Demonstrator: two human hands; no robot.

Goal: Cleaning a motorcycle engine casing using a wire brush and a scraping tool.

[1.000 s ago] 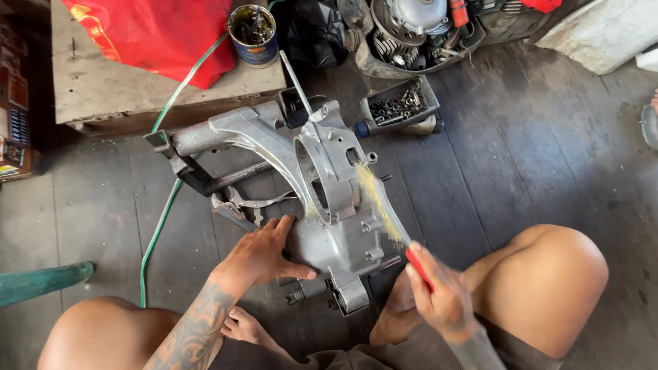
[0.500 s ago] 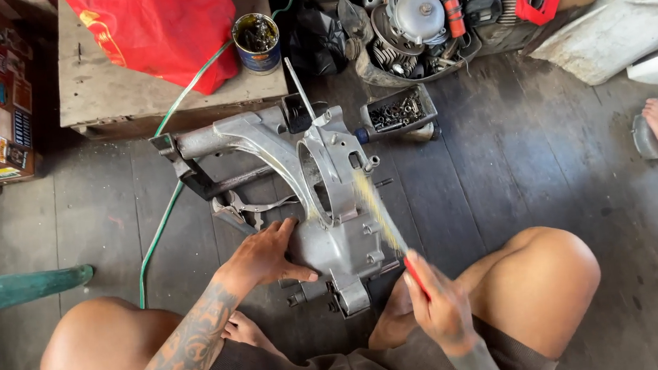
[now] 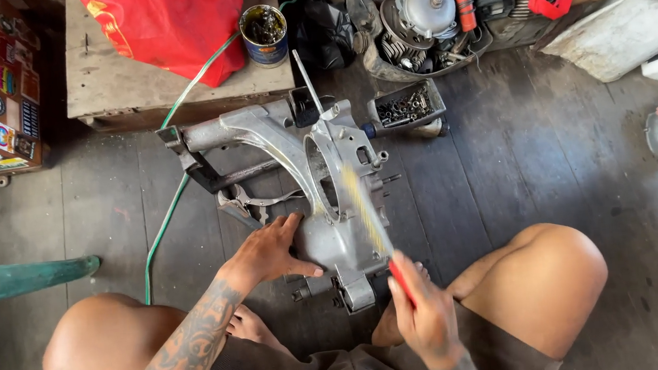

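On the plank floor between the knees, the aluminium engine casing (image 3: 331, 208) lies steadied by the left hand (image 3: 267, 250) spread flat, while the right hand (image 3: 423, 312), clamped on the red-handled brush (image 3: 372, 221), should keep short, firm strokes along its rim.

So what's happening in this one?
A person sits on a wooden floor with a grey metal engine casing between their knees. The left hand rests flat on the casing's side. The right hand holds a red-handled brush, its blurred bristles against the casing. A tin of dark liquid and a tray of small metal parts sit beyond.
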